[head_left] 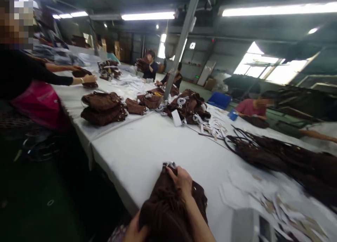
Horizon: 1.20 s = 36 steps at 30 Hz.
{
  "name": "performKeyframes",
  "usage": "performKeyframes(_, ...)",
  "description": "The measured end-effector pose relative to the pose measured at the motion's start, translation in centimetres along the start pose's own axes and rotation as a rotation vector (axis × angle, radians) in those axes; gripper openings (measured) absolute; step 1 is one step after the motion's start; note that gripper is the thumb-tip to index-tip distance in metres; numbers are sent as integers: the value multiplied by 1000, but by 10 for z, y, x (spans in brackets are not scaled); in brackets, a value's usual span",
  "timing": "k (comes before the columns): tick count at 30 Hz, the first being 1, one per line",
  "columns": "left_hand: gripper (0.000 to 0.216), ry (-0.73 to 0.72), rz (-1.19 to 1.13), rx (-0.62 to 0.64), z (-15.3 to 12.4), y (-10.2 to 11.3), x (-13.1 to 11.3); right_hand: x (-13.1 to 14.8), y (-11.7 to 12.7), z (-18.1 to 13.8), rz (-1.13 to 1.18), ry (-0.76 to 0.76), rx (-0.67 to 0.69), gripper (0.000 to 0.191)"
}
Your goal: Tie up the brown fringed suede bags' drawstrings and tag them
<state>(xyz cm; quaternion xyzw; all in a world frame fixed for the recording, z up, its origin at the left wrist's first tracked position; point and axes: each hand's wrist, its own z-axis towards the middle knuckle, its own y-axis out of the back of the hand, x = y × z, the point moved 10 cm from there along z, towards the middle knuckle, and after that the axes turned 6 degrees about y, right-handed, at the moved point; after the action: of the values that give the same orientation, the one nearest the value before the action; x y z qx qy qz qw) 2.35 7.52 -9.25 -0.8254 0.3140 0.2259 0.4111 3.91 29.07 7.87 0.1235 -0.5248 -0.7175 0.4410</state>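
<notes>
A dark brown handbag [168,207] of soft, gathered material lies at the near edge of the white-covered table [137,150], right in front of me. My right hand [183,180] reaches over it and grips its far end, where small metal fittings show. Low in the picture, my left hand [135,229] holds the bag's near left side; its fingers are partly hidden and blurred.
Stacked brown bags [102,108] sit at the left table edge, beside a heap of bags [188,105] around a metal post [181,45]. More dark bags [276,154] and paper scraps [286,214] lie to the right. Co-workers stand or sit around the table.
</notes>
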Motion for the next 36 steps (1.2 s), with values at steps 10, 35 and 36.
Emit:
performKeyframes(10,64,-113,60,-272,-1,15,-24,-31,61,-42,268,-128,69,50)
performKeyframes(35,32,-652,1491,284,9,-146,-145,-30,103,-128,-6,-245,-8,24)
performKeyframes(36,29,-657,1456,275,5,-146,-150,-33,97,-125,4,-240,-9,26)
